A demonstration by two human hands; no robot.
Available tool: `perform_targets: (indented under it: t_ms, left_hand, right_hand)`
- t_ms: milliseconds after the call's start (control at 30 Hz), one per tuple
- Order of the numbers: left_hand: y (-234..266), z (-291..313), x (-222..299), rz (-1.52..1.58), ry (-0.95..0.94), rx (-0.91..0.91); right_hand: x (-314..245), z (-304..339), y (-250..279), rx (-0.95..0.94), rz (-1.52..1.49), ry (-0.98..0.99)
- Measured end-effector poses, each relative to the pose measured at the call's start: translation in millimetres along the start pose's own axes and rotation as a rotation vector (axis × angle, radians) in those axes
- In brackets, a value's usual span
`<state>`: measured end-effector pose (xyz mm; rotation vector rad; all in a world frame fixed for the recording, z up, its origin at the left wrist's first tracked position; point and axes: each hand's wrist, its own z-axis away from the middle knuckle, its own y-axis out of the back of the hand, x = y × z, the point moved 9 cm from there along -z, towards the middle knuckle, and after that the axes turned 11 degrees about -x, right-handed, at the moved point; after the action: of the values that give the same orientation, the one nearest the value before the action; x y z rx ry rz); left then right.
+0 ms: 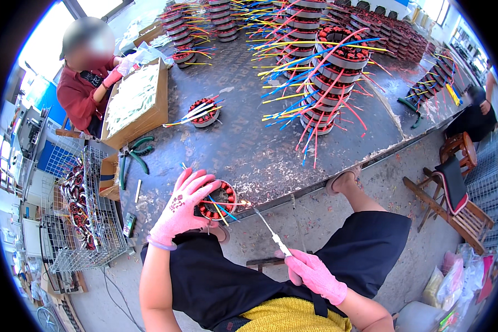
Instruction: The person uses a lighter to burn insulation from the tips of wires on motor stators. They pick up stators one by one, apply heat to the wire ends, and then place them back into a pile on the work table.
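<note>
My left hand (183, 206), in a pink glove, is closed round a motor stator (231, 192) at the table's near edge. The stator has a dark ring, red windings and red, blue and yellow wires. In its pink glove, my right hand (314, 274) grips a slim, white-handled tool (280, 243) with a thin metal shaft. A small orange glow shows at the tip of that shaft, touching or very near the end of the stator's red wire; which, I cannot tell. Another stator (205, 113), with white sleeves over its wires, lies farther back on the table.
Stacks of wired stators (329, 94) stand on the worn dark table (240, 146). Green-handled pliers (135, 155) lie by a carton (161, 102) of white sleeves, where a gloved co-worker (83, 94) sits. A wire basket (88, 249) stands left; a wooden chair (454, 205) stands right.
</note>
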<state>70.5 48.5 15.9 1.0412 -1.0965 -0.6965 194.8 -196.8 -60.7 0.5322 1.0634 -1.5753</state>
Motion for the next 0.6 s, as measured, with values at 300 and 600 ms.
perform_targets:
  t_ms: [300,600]
  left_hand:
    - [1.0,0.4,1.5,-0.003,0.003,-0.001]
    - [2.5,0.0,3.9,-0.006,0.000,-0.001]
  right_hand:
    - [-1.1,-0.9,-2.7,-0.020,-0.078,0.049]
    - [-1.8,-1.4,-1.6,-0.015,-0.024,0.037]
